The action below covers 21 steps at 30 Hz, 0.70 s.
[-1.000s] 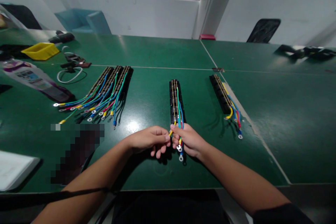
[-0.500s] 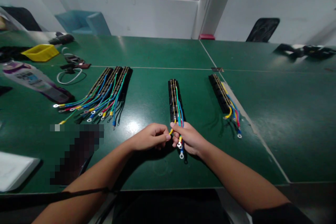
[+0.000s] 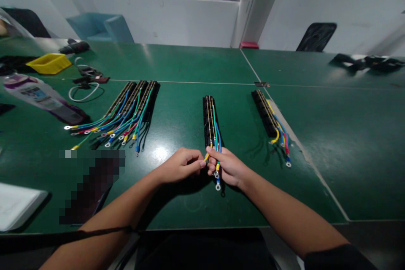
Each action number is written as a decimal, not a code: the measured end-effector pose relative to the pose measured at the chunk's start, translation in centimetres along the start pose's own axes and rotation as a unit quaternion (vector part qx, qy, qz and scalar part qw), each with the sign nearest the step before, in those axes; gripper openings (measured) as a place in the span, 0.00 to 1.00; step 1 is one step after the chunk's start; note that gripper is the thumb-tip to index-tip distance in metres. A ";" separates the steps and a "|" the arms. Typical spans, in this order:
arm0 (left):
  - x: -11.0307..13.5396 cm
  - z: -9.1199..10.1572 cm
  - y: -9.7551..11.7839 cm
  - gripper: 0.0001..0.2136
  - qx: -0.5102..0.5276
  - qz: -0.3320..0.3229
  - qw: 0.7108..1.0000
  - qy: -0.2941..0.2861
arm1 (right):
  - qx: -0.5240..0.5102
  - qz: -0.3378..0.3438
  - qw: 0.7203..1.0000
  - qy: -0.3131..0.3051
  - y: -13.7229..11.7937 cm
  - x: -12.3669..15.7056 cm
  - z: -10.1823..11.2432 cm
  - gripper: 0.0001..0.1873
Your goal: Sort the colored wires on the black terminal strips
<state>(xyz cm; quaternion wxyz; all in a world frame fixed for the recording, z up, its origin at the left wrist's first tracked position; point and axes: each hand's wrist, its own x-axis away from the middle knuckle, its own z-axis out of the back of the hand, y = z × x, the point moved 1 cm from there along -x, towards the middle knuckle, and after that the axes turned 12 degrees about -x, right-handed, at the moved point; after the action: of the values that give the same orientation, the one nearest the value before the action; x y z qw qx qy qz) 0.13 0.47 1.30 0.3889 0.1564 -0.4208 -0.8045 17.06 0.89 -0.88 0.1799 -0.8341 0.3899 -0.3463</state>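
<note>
A long black terminal strip (image 3: pixel 209 120) with brass-coloured bars lies in front of me. Green, blue, red and yellow wires run from it toward me. My left hand (image 3: pixel 186 164) is closed, its thumb and forefinger pinching the end of the short yellow wire (image 3: pixel 207 157). My right hand (image 3: pixel 230 166) is closed around the wire bundle (image 3: pixel 217 135) at the strip's near end, its thumb by the yellow wire. Ring lugs (image 3: pixel 218 186) hang out below the right hand. The left fingertips hide the yellow wire's tip.
Left of me, several similar wired strips (image 3: pixel 134 99) lie side by side; another strip (image 3: pixel 265 114) lies at right. Further left are a bottle (image 3: pixel 44 97), a yellow tray (image 3: pixel 50 64), a white cable (image 3: pixel 84 93) and a white object (image 3: pixel 20 206). The green table (image 3: pixel 335 135) spans the view.
Both hands keep almost the same place and grip. The ring lugs below my right hand have shifted slightly upward and to the left.
</note>
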 end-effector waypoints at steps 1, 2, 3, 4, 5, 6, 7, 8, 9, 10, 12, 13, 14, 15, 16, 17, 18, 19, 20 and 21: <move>0.0 0.0 0.0 0.16 -0.006 -0.001 1.000 0.001 | 0.002 0.001 1.000 -0.001 0.0 0.0 0.0 0.19; 0.0 0.0 0.0 0.15 -0.016 -0.003 1.000 0.003 | 0.002 0.001 1.000 -0.003 0.0 0.0 0.0 0.19; 0.0 0.0 -0.1 0.15 -0.031 -0.006 0.999 0.005 | 0.000 0.000 1.000 -0.007 0.0 0.0 0.1 0.19; 0.0 0.0 -0.2 0.15 -0.050 -0.009 0.999 0.008 | -0.005 -0.003 1.000 -0.011 -0.1 0.0 0.1 0.19; 0.0 0.1 -0.2 0.15 -0.072 -0.015 0.997 0.012 | -0.012 -0.008 1.000 -0.014 -0.1 0.0 0.1 0.19; -0.1 0.1 -0.3 0.15 -0.099 -0.022 0.995 0.020 | -0.020 -0.012 1.000 -0.017 -0.2 0.0 0.1 0.19; -0.1 0.1 -0.4 0.14 -0.129 -0.031 0.991 0.029 | -0.027 -0.016 0.999 -0.019 -0.2 0.0 0.2 0.19; -0.1 0.1 -0.4 0.14 -0.157 -0.039 0.986 0.038 | -0.032 -0.019 0.999 -0.020 -0.2 0.0 0.2 0.19; -0.1 0.1 -0.4 0.14 -0.179 -0.047 0.982 0.045 | -0.035 -0.020 0.999 -0.020 -0.3 0.0 0.2 0.19; -0.1 0.1 -0.3 0.14 -0.193 -0.053 0.979 0.050 | -0.035 -0.018 0.999 -0.019 -0.2 0.0 0.2 0.20; -0.1 0.1 -0.1 0.14 -0.197 -0.060 0.977 0.050 | -0.028 -0.009 0.999 -0.014 -0.2 -0.1 0.2 0.20; -0.1 0.2 0.1 0.14 -0.193 -0.061 0.978 0.049 | -0.023 -0.003 1.000 -0.012 -0.2 -0.1 0.1 0.20; -0.1 0.2 0.2 0.15 -0.190 -0.062 0.979 0.048 | -0.017 0.001 1.000 -0.012 -0.1 -0.1 0.1 0.20; -0.1 0.3 0.3 0.15 -0.187 -0.059 0.979 0.046 | -0.013 0.003 1.000 -0.013 -0.1 -0.1 0.1 0.20; 0.0 0.4 0.4 0.15 -0.186 -0.056 0.980 0.044 | -0.010 0.003 1.000 -0.014 0.0 -0.2 0.1 0.20; 0.0 0.4 0.4 0.16 -0.185 -0.051 0.981 0.041 | -0.008 0.002 1.000 -0.015 0.0 -0.2 0.1 0.19; 0.0 0.5 0.4 0.16 -0.186 -0.045 0.981 0.038 | -0.007 0.000 1.000 -0.014 0.0 -0.2 0.1 0.19; 0.0 0.5 0.4 0.16 -0.186 -0.040 0.981 0.035 | -0.005 -0.001 1.000 -0.013 0.0 -0.1 0.1 0.19; 0.0 0.5 0.4 0.17 -0.187 -0.036 0.981 0.033 | -0.004 0.000 1.000 -0.012 0.0 -0.1 0.1 0.19; 0.0 0.5 0.3 0.17 -0.189 -0.033 0.981 0.031 | -0.002 0.001 1.000 -0.011 0.0 -0.1 0.1 0.18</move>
<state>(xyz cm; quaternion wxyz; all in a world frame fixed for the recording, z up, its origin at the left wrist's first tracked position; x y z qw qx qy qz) -0.03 0.61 1.85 0.3978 0.1182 -0.2439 -0.8766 17.04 1.00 -1.00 0.1824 -0.8378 0.3897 -0.3361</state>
